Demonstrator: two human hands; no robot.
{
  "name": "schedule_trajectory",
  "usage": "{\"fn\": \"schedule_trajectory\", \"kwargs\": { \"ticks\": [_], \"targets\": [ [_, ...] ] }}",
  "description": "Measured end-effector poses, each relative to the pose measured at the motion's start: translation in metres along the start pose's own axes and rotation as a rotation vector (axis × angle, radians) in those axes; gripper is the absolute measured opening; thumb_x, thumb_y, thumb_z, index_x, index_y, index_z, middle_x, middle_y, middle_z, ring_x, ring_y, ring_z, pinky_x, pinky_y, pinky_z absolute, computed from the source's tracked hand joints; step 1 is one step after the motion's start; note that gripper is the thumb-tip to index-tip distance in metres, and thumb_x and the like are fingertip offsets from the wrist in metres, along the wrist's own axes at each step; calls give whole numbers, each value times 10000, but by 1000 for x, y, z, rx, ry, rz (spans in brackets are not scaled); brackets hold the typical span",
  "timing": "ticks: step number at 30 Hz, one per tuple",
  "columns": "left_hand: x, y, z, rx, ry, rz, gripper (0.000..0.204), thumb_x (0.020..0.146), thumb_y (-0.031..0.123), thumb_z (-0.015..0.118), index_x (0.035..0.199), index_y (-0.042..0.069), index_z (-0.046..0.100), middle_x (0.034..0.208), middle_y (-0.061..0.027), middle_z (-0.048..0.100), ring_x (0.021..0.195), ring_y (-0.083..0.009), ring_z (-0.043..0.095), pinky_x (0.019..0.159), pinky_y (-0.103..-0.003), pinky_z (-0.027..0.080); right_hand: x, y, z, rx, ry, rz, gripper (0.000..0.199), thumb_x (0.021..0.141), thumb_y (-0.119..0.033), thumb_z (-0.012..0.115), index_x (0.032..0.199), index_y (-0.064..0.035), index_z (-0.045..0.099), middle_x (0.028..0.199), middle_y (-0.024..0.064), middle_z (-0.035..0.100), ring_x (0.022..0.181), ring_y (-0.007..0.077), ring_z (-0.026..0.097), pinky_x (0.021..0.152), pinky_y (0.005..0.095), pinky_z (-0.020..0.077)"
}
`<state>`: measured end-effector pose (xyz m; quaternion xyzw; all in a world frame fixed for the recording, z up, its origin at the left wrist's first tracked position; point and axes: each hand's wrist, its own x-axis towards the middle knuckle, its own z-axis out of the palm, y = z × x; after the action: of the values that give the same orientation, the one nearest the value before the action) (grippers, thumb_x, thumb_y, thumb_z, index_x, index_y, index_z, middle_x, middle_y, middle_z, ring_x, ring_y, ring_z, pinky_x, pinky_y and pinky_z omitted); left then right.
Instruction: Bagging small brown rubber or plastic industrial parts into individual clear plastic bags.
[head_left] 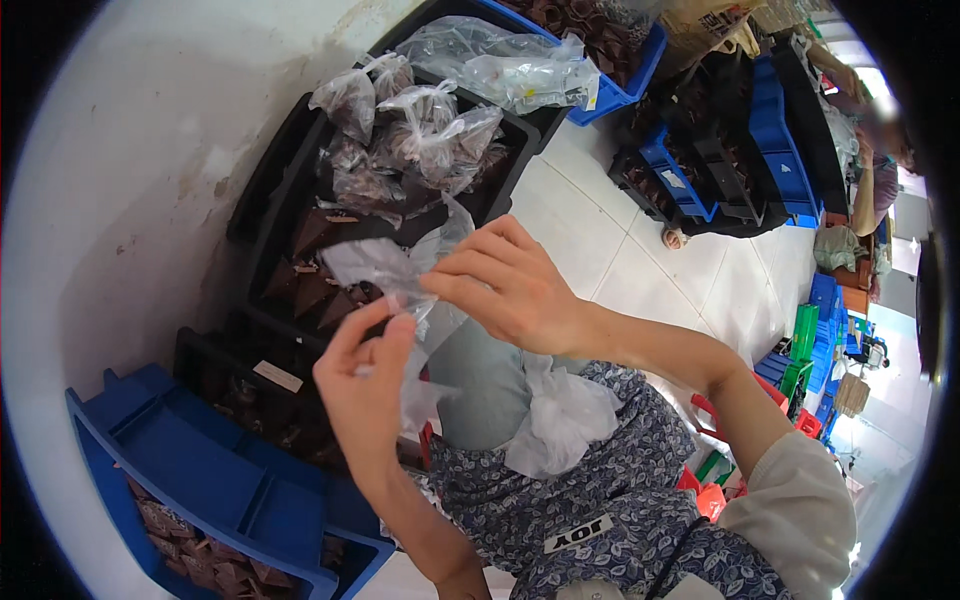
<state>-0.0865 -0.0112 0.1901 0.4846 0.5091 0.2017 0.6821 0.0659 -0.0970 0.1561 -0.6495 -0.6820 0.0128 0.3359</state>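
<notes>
A thin clear plastic bag [372, 262] is pinched between my two hands in front of my lap. My right hand [510, 285] grips its upper part with thumb and fingertips. Lower and to the left, my left hand [365, 375] is closed on the bag's edge; its fingertips are partly hidden by the plastic. Just beyond them a black crate [522, 150] holds several knotted clear bags [435, 135] of dark brown pieces. Loose brown angular pieces [310, 285] lie in its nearer part. A bunch of thin white plastic bags [568, 415] rests on my lap.
A blue crate [200, 440] with brown pieces stands at the lower left, next to another black crate [230, 375]. More plastic bags [510, 75] lie at the far end. Stacked crates [775, 140] stand across the tiled floor [640, 240]; another person [870, 170] is at the far right.
</notes>
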Motion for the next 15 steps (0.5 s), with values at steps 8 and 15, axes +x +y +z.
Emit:
{"fn": "schedule_trajectory", "kwargs": {
  "ticks": [8, 15],
  "targets": [
    [14, -41, 0, -41, 66, 120, 128, 772, 65, 705, 842, -38, 676, 774, -14, 587, 756, -80, 505, 677, -213, 394, 15, -10, 4, 407, 37, 376, 249, 759, -98, 648, 1006, -65, 640, 860, 60, 614, 842, 225, 548, 740, 321, 417],
    [31, -61, -2, 190, 214, 326, 115, 750, 26, 708, 697, -22, 619, 812, -28, 591, 770, -105, 534, 708, -236, 419, 20, 2, 47, 943, -256, 785, 199, 818, -148, 607, 952, -2, 621, 762, 35, 607, 728, 107, 544, 670, 275, 421]
  ]
}}
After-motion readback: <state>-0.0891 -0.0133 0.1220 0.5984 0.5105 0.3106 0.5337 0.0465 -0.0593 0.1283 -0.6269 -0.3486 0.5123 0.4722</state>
